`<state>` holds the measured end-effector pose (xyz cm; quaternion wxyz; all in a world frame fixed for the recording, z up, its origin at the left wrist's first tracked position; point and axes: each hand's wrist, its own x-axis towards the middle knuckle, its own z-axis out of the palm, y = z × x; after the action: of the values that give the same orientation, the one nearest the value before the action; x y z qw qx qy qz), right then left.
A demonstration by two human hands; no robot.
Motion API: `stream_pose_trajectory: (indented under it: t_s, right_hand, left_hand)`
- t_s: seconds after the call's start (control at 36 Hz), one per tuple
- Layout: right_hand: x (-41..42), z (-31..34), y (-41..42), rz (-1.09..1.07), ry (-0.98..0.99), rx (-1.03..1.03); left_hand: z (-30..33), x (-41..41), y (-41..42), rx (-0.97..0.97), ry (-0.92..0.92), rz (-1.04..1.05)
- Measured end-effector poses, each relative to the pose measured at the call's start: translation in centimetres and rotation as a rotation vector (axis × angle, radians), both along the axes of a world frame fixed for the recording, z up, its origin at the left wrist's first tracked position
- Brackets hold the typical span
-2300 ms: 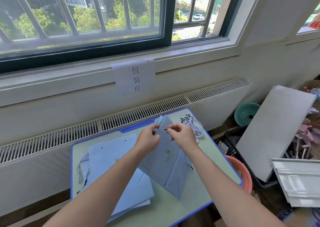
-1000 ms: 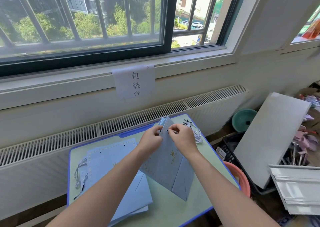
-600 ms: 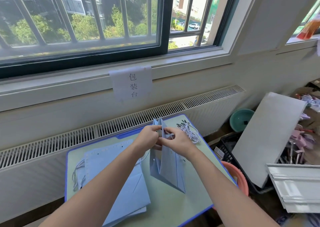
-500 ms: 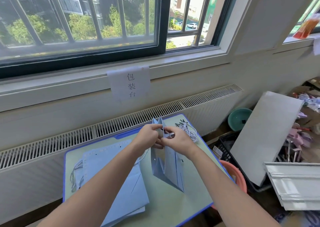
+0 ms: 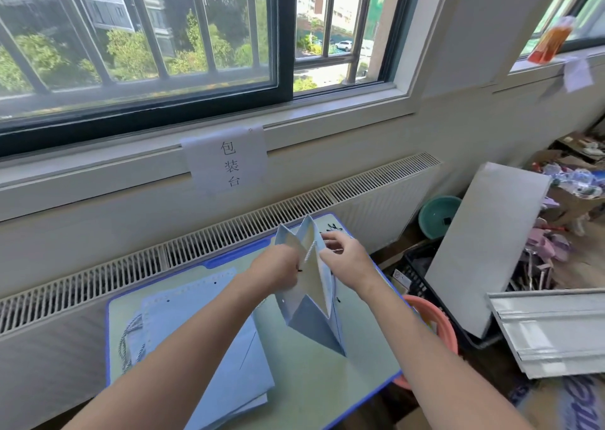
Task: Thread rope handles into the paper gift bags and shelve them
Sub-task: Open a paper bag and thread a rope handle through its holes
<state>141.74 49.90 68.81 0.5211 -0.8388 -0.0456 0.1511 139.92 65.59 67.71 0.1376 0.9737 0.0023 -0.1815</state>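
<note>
A light blue paper gift bag point(image 5: 311, 318) stands on the small green table point(image 5: 327, 383) with its mouth spread open toward me. My left hand point(image 5: 278, 267) grips the bag's left wall near the rim. My right hand point(image 5: 347, 259) pinches the right wall near the top. A striped rope handle point(image 5: 309, 251) hangs inside the mouth between my hands. A flat stack of blue bags point(image 5: 203, 341) lies at the table's left, with a rope handle point(image 5: 126, 341) showing at its left edge. Loose ropes point(image 5: 332, 228) lie behind my right hand, mostly hidden.
A radiator grille point(image 5: 229, 229) and a window sill with a paper sign point(image 5: 229, 161) run behind the table. To the right stand a pink basin point(image 5: 432, 318), a black crate point(image 5: 415, 272), a leaning white board point(image 5: 484, 249), a teal bowl point(image 5: 435, 213) and floor clutter.
The bag was turned from lying tilted with its front face up to standing, and its mouth is now pulled wide open. The rope now hangs inside the opening.
</note>
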Motion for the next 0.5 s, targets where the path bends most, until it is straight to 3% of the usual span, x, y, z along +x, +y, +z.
stream_pose_trajectory:
  t_s: [0.14, 0.22, 0.36, 0.5]
  right_hand:
    - [0.5, -0.4, -0.3, -0.058, -0.004, 0.015]
    - [0.5, -0.8, 0.0, -0.068, 0.011, 0.025]
    - [0.6, -1.4, 0.5, -0.066, 0.066, 0.104]
    - [0.2, -2.8, 0.6, 0.007, 0.196, 0.281]
  left_hand:
    - [-0.4, -0.2, 0.2, 0.149, 0.153, -0.238]
    - [0.0, -0.2, -0.4, 0.137, 0.172, -0.209]
    - [0.8, -0.1, -0.9, -0.228, -0.061, 0.017]
    - [0.9, -0.5, -1.0, -0.526, -0.028, 0.259]
